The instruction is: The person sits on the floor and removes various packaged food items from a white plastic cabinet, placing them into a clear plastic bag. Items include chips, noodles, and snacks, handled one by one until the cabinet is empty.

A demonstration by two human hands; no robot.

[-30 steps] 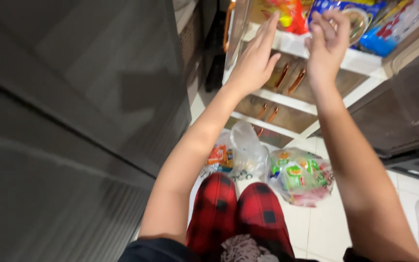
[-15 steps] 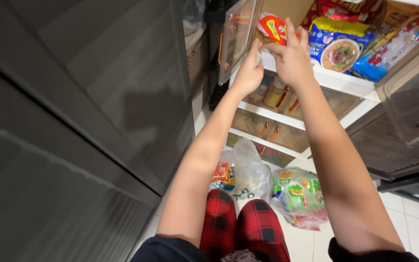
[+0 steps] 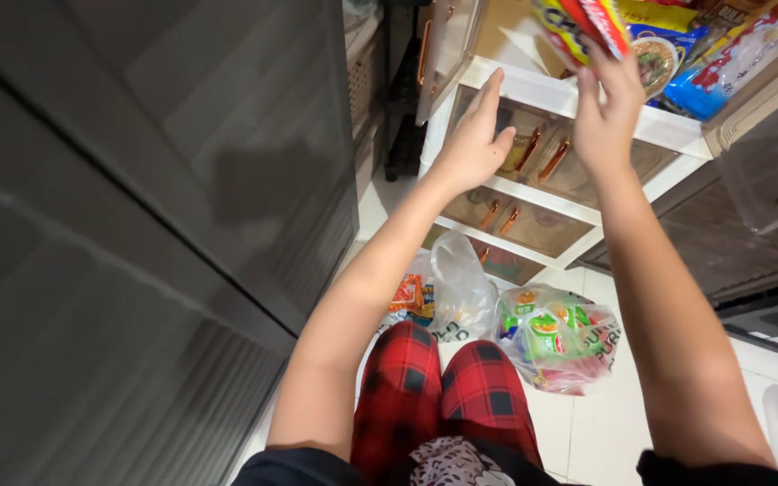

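At the open top compartment of the white cabinet [image 3: 578,94], the right hand [image 3: 607,117] is raised with its fingers closed on the lower end of a red-and-yellow snack packet [image 3: 583,27]. The packet stands directly above that hand, its long axis running up and slightly toward the left, its upper part cut off by the top edge of the view. It sits just over the cabinet's front ledge, in front of the other packets [image 3: 695,54] already lying inside near the compartment's right side. Whether it touches them cannot be told.

The left hand [image 3: 474,144] is empty, fingers spread apart and pointing up, its fingertips beside the ledge's left end; contact with the ledge cannot be confirmed. It lies to the left of and below the packet, clearly apart from it, so the right hand is the only one on the packet.

Below the ledge, drawer fronts with copper handles [image 3: 542,157] step down toward the floor. On the tiled floor [image 3: 587,432], just beyond the knees in red checked trousers [image 3: 447,396], lie two clear plastic bags [image 3: 556,337] of packaged goods, side by side and well below both hands.
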